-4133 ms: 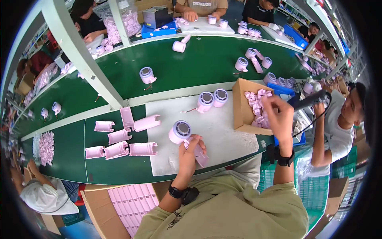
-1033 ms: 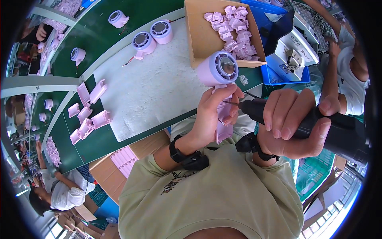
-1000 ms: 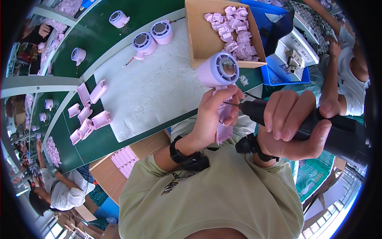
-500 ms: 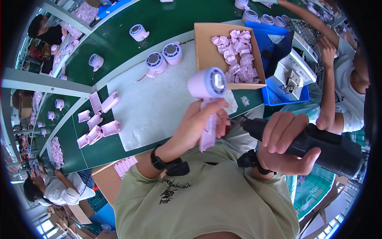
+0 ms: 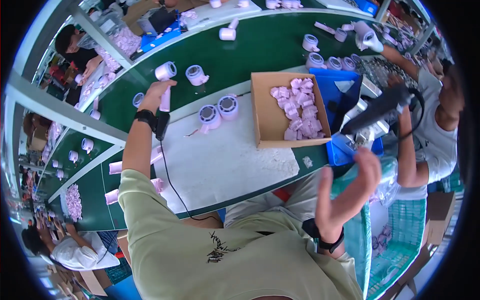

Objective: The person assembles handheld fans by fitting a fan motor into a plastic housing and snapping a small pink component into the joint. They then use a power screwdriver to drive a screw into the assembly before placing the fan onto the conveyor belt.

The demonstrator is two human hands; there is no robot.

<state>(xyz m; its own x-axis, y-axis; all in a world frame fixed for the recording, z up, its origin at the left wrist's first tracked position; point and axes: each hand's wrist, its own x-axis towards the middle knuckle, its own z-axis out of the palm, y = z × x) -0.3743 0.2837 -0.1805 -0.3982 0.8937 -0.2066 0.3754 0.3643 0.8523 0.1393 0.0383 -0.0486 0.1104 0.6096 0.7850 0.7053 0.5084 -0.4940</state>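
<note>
My left hand (image 5: 156, 95) is stretched out over the green belt at the far left, closed round a pale pink handheld fan (image 5: 165, 71) with a round head and a straight handle. My right hand (image 5: 350, 192) is raised at the right with thumb and fingers apart, holding nothing. Just beyond it a black electric screwdriver (image 5: 375, 111) hangs tilted in the air, blurred, its cord looping at the right. Two round fan heads (image 5: 209, 115) with dark grilles sit on the white work mat (image 5: 225, 165).
A cardboard box (image 5: 262, 112) of small pink parts stands beyond the mat, beside a blue bin (image 5: 345, 155). Pink handle shells (image 5: 116, 167) lie left of the mat, partly behind my arm. More fans rest on the green belt (image 5: 265, 45). A co-worker's arm (image 5: 406, 135) is close at the right.
My left hand has carried the fan from before my body far left onto the belt. My right hand has let go of the electric screwdriver, which now hangs farther away.
</note>
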